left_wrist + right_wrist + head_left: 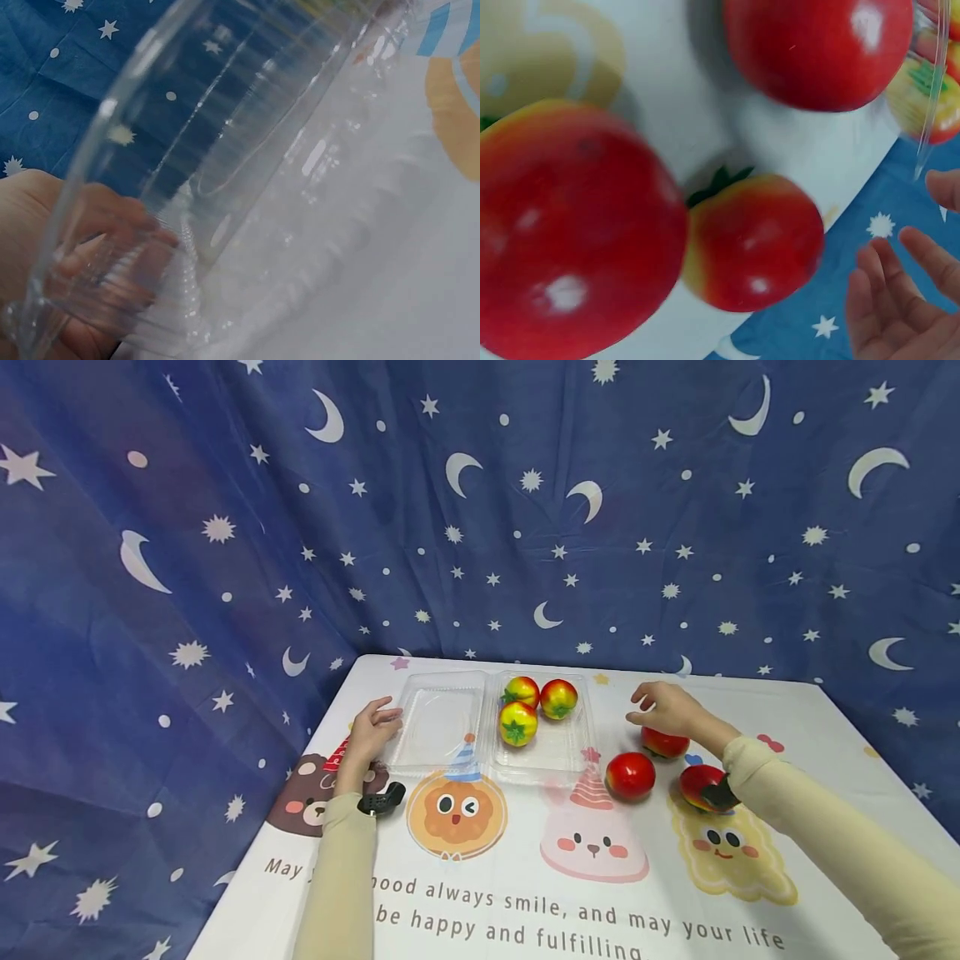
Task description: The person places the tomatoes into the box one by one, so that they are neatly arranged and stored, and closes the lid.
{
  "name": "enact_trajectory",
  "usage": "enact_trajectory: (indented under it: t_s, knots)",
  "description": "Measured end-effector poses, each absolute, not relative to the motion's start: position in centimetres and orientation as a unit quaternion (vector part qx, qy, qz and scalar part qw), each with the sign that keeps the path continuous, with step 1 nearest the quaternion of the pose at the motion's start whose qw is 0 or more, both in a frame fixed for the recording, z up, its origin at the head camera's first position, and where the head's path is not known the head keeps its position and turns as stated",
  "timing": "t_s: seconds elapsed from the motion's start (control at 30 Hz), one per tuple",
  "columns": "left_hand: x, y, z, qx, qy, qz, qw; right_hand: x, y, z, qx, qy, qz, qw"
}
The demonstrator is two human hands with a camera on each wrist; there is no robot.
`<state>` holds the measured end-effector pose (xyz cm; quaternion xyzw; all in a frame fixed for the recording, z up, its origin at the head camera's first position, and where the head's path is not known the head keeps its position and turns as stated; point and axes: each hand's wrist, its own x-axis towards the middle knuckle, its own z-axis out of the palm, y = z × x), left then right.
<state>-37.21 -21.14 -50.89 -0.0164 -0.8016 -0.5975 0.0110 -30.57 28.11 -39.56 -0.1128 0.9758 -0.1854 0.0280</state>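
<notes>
A clear plastic clamshell box lies unfolded on the table, its flat lid [441, 718] to the left and its base [551, 762] to the right. Three red-and-yellow fruits with green leafy tops [518, 724] sit in the base. My left hand [371, 735] is at the lid's left edge, fingers loosely bent; in the left wrist view they show through the plastic. Above a red fruit [666, 745] on the right hovers my right hand [670, 708], fingers spread and slightly bent, holding nothing. Two more fruits, one nearer the box [630, 776] and one under the wrist [699, 785], rest close by.
A white tablecloth [517, 868] printed with cartoon figures and lettering covers the table. Behind it and along the left side hangs a blue curtain [480, 568] with moons and stars. The table's back edge runs just beyond the box.
</notes>
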Motion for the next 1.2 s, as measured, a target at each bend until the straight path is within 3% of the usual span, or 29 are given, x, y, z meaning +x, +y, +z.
enact_trajectory:
  t_s: [0.27, 0.6, 1.2]
  knots:
    - [-36.6, -21.2, -50.9, -0.043, -0.792, -0.608, 0.043, -29.5, 30.1, -39.7, -0.082, 0.98, -0.177, 0.024]
    - [-37.1, -21.1, -51.0, -0.013, -0.803, -0.595, 0.012, -29.1, 31.8, -40.8, -0.065, 0.978, -0.194, 0.04]
    - [-36.9, -21.0, -51.0, -0.012, -0.799, -0.601, 0.018, -29.7, 34.4, -41.8, -0.05, 0.977, -0.208, 0.023]
